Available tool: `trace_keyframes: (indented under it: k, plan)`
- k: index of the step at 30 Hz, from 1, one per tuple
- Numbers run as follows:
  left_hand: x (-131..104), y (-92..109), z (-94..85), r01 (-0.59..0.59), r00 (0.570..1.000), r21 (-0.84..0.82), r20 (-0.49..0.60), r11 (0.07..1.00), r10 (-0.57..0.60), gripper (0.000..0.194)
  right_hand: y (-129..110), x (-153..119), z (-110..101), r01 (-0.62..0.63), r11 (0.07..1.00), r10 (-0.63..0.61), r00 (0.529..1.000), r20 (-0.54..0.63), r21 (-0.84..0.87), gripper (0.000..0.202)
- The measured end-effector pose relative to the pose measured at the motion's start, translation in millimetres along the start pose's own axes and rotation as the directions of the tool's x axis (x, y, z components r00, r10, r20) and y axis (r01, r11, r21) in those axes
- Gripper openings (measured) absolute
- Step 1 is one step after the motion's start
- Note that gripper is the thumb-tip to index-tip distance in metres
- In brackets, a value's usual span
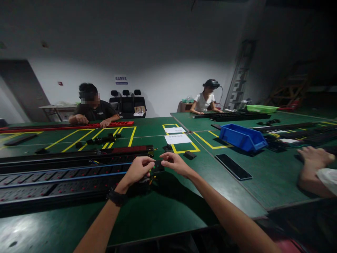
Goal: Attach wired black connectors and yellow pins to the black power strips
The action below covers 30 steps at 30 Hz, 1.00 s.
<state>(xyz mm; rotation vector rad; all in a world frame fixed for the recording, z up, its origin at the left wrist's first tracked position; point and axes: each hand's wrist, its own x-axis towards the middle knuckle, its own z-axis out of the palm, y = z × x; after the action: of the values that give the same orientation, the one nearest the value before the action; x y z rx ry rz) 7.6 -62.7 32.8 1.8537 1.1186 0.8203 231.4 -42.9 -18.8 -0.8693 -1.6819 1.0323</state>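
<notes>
Head view: both hands are on one small black part (pixel 158 166), just past the right end of the long black socket strips (pixel 63 179). Left hand (pixel 139 171): narrow, thumb and index pinching the part's left edge. Right hand (pixel 176 163): narrow too, thumb and fingertips on the right edge; how firm either grip is, can't tell

Step in hand, my read: two-handed handling or lining-up of that part beside the strip ends. Next move calls for a steady pinch from both sides, a check of which way the part faces, and keeping the loose wires (pixel 152 180) below it clear so none get trapped

Part looks flat, dark and blocky, short next to the strips; a bit of green shows by the left thumb, can't tell what it belongs to. Detail is lost to blur and dim light, no lettering readable. Strips lie side by side on the green table (pixel 110 230), dotted red along their faces, blue edging running lengthwise. A similar-coloured black block (pixel 190 155) sits apart, right of the hands
</notes>
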Motion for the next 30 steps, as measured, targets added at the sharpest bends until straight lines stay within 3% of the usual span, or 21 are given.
trace_keyframes:
  k: [6, 10, 14, 18, 30]
  plan:
    - [-2, -2, -2.3, -0.037, 0.993, 0.032, 0.116, 0.999, 0.033, 0.040, -2, -2, -15, -0.093, 0.993, 0.073, 0.966, 0.249, 0.069, 0.047]
    - [-1, -7, -7.8, -0.070, 0.992, 0.217, 0.116, 0.974, 0.045, 0.044, -2, -5, -27, -0.136, 0.989, 0.104, 0.910, 0.401, 0.052, 0.046]
    - [-1, -12, -10.9, -0.082, 0.989, 0.403, 0.147, 0.911, 0.024, 0.039, 9, -6, -23, -0.175, 0.984, 0.142, 0.860, 0.490, 0.022, 0.048]
    - [0, -17, -11.1, -0.121, 0.982, 0.470, 0.184, 0.874, 0.037, 0.036, 20, -6, -10, -0.178, 0.984, 0.143, 0.851, 0.505, 0.022, 0.049]
    - [-2, -14, -10.1, -0.076, 0.980, 0.500, 0.199, 0.863, -0.029, 0.032, 35, -5, 7, -0.108, 0.994, 0.102, 0.910, 0.402, -0.008, 0.043]
